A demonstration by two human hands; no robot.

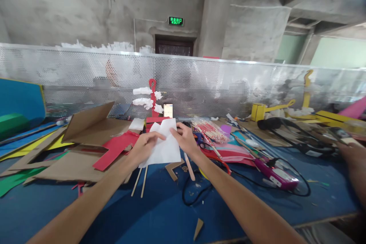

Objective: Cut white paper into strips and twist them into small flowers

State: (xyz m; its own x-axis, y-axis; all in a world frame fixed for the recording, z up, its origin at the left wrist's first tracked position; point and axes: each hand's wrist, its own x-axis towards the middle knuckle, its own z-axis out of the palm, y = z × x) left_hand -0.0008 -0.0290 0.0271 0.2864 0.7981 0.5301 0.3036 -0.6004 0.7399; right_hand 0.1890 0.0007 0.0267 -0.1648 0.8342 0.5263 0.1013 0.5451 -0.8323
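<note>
White paper sheet (pixel 164 146): gripped at its edges by left hand (pixel 143 147) and right hand (pixel 185 139), above blue table (pixel 160 213); wooden sticks (pixel 140 183) beneath.

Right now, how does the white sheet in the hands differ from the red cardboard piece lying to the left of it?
The white sheet is thin and creased, pinched at its top edge by the left hand and right hand; the red cardboard piece lies flat and untouched on brown cardboard. The white sheet is roughly rectangular, the red cardboard piece angular and stepped. Both are flat craft material.
</note>
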